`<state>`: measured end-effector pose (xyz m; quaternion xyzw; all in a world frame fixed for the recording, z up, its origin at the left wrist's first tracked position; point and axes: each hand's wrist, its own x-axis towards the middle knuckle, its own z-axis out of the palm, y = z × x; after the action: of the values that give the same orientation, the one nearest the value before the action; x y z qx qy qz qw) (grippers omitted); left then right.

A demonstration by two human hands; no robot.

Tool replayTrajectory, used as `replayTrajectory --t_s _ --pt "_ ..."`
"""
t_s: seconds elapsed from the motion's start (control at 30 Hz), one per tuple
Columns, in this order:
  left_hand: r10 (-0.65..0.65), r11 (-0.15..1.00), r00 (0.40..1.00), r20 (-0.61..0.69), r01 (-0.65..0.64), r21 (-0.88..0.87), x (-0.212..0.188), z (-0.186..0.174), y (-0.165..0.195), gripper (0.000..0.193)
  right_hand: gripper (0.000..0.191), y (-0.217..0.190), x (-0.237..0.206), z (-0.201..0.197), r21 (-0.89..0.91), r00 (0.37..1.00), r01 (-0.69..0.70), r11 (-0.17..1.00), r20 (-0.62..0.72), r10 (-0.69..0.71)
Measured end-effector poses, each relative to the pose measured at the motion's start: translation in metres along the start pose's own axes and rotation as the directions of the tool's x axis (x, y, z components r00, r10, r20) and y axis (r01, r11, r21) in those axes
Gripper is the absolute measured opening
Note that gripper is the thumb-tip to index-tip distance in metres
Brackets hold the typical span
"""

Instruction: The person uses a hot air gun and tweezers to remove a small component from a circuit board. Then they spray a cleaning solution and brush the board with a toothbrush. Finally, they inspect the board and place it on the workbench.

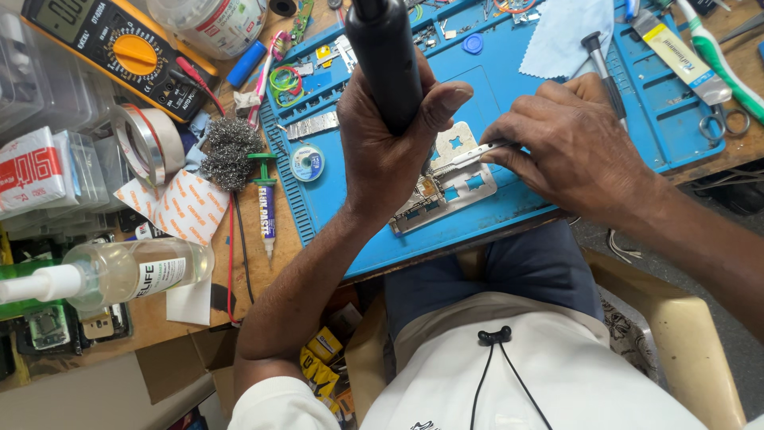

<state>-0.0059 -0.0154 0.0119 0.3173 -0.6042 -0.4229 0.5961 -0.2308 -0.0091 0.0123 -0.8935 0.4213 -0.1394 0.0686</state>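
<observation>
1. My left hand [382, 151] is closed in a full fist around the thick black tool handle [387, 60], with my thumb up along its side. Its tip is hidden under my palm.
2. My right hand [569, 147] pinches thin metal tweezers [469, 155] with narrow fingers. Their long axis runs from my right fingertips toward my left hand.
3. The circuit board [426, 195] sits in a metal holder plate [465, 179], just below and between both hands. The tweezer tips are nearest to it.
4. All this lies on the blue work mat [660, 119], near its front edge.
5. Left of my left hand there are a flux syringe [267, 211], steel wool [229, 153], a tape roll [147, 139] and a yellow multimeter [119, 48].
</observation>
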Motion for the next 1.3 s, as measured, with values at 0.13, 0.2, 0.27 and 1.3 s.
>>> replayTrajectory --t_s 0.13,0.2,0.27,1.3 --pt "0.006 1.000 1.000 0.008 -0.006 0.007 0.000 0.000 -0.001 0.029 0.026 0.009 -0.002 0.011 0.087 0.999 -0.035 0.996 0.012 0.034" --pt "0.008 1.000 1.000 0.013 -0.008 0.009 0.000 -0.001 -0.001 0.029 0.025 0.012 -0.003 0.015 0.133 0.999 -0.051 0.990 0.016 0.049" --pt "0.007 1.000 1.000 0.013 -0.008 0.008 0.000 -0.001 -0.001 0.029 0.024 0.014 -0.004 0.018 0.164 0.998 -0.055 0.985 0.010 0.054" --pt "0.013 0.999 1.000 0.025 -0.011 -0.041 -0.001 0.000 -0.007 0.030 0.021 0.021 -0.004 0.024 0.223 0.999 -0.033 0.974 -0.005 0.035"
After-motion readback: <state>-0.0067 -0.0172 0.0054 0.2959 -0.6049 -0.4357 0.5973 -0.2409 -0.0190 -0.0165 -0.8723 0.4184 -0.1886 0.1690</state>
